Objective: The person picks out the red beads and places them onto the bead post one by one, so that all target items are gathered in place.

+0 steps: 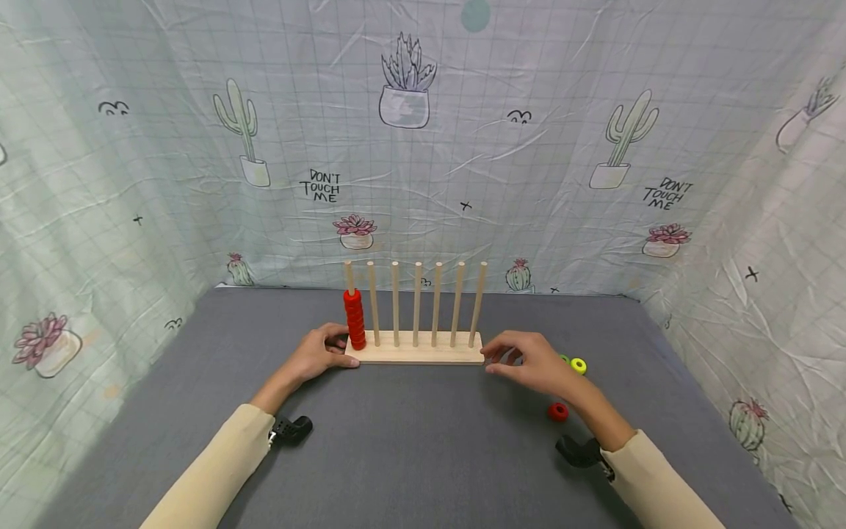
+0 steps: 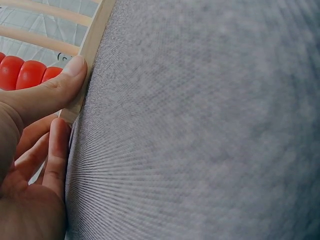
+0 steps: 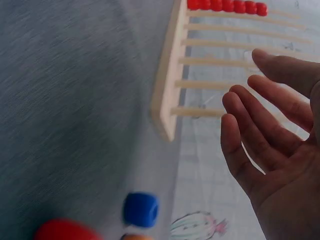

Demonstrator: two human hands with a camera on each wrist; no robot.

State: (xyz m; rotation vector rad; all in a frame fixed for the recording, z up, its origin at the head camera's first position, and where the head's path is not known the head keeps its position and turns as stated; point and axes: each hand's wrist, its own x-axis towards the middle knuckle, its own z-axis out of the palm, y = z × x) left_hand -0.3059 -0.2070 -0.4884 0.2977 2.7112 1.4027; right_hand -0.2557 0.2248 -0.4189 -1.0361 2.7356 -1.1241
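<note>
A light wooden peg rack stands on the table with a row of upright pegs. On its leftmost peg is a stack of red beads. My left hand holds the rack's left end. In the left wrist view the thumb presses on the base's front edge, with fingertips at the end of the base. My right hand is by the rack's right end, fingers loosely bent and holding nothing. The right wrist view shows it apart from the base. The other pegs carry no beads.
Right of the rack lie a loose red bead, a yellow bead and a green bead, partly hidden by the right hand. In the right wrist view a blue bead shows too. A printed curtain hangs behind the grey table.
</note>
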